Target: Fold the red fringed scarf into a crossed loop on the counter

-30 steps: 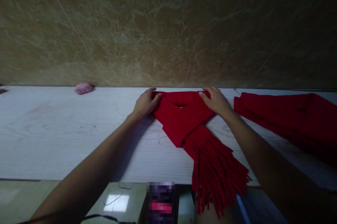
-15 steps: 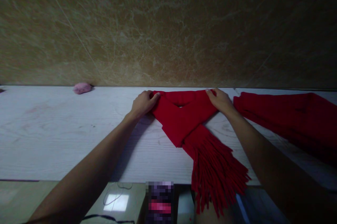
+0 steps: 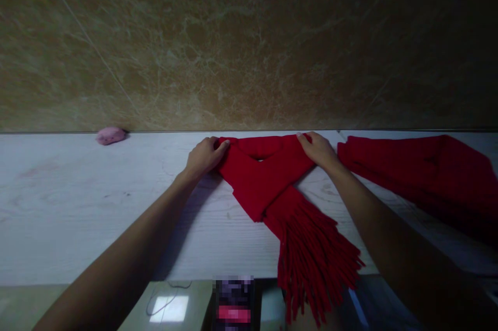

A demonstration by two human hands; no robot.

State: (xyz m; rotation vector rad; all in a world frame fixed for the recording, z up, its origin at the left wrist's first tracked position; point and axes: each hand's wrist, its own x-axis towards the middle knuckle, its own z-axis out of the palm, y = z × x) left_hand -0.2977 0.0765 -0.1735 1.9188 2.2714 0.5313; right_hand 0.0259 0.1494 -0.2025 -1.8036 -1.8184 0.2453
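A red fringed scarf [image 3: 268, 180] lies folded in a crossed shape on the white wooden table [image 3: 78, 206], with its fringe [image 3: 315, 263] hanging over the near edge. My left hand [image 3: 202, 157] has its fingers curled on the scarf's left corner. At the right corner, my right hand [image 3: 317, 149] presses and pinches the cloth. Both hands are close to the wall.
A second red cloth [image 3: 420, 175] lies on the table to the right, close to my right forearm. A small pink lump [image 3: 111, 135] sits at the back left against the brown marbled wall [image 3: 249, 40]. Below the table's near edge the floor shows.
Both hands stay on the scarf's far corners; the right hand's fingers drew back slightly on the right corner. The view shifted a little down and to the right.
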